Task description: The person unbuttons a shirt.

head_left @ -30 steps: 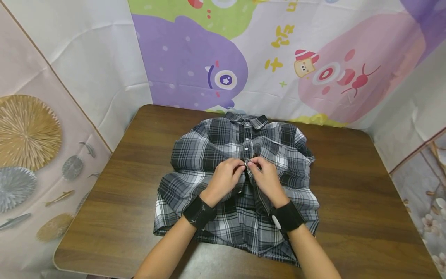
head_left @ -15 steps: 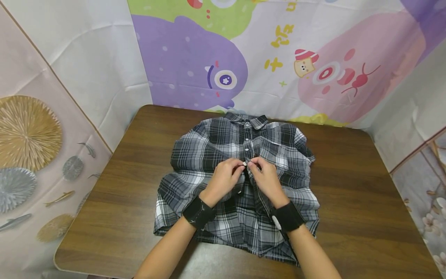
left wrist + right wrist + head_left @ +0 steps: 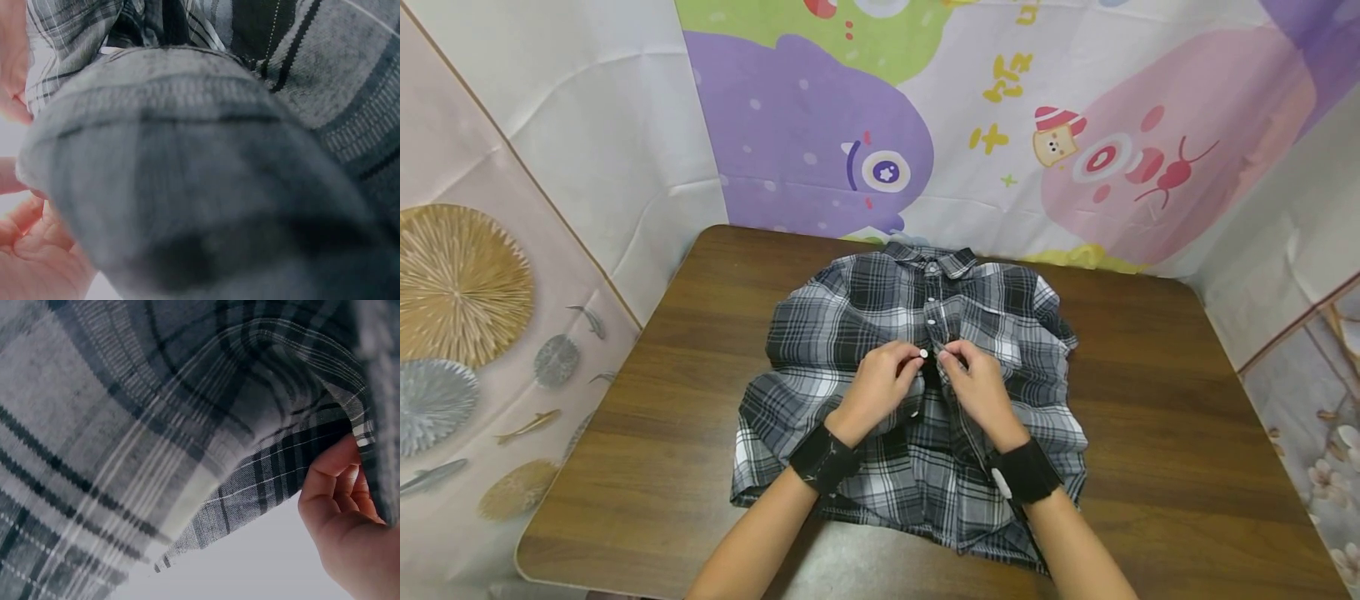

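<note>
- Grey plaid shirt (image 3: 936, 467): on the brown surface (image 3: 1157, 400), beneath the fingers (image 3: 904, 350).
- Left hand (image 3: 880, 385): fingers pinch the shirt, a white button (image 3: 923, 354) at their tips.
- Right hand (image 3: 982, 390): fingers pinch the shirt's opposite front edge (image 3: 938, 347).

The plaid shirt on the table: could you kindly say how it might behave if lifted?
The plaid shirt would probably sag floppily, since its cloth lies in loose folds. It looks fairly light, given its thin edges. Gaping open lower down, it may also swing apart.
</note>
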### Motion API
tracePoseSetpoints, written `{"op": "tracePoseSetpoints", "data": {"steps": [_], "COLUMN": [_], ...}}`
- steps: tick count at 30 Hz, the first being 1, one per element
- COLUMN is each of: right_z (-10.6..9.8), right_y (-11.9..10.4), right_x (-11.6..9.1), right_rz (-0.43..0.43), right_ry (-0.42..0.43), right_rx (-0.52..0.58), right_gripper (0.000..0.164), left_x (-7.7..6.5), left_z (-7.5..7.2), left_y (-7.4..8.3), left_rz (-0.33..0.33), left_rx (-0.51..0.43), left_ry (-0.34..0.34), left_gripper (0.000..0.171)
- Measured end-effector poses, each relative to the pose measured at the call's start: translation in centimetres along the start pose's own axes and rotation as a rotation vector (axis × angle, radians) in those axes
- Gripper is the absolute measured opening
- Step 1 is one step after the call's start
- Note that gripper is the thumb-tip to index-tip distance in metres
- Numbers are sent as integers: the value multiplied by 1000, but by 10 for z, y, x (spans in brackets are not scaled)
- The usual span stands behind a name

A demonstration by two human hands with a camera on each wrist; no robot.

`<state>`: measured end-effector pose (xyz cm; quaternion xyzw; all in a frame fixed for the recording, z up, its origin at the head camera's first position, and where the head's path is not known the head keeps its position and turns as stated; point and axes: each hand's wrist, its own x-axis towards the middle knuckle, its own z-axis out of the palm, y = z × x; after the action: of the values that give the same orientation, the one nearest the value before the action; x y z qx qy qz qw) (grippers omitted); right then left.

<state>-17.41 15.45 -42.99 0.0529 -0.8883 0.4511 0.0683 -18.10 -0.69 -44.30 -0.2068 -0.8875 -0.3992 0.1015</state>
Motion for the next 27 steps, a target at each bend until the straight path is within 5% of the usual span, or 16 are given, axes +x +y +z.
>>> {"op": "tracePoseSetpoints", "data": {"steps": [27], "right_z": [-20], "right_y": [15], "right_x": [-19], "right_rz": [25], "right_ry": [29], "right_rx": [-21], "right_gripper": [15], "left_x": [-19], "left_z": [-20], "left_y": [-4], "left_rz": [9], "left_rx": [-52], "left_ry": [42], "left_gripper": [12]}}
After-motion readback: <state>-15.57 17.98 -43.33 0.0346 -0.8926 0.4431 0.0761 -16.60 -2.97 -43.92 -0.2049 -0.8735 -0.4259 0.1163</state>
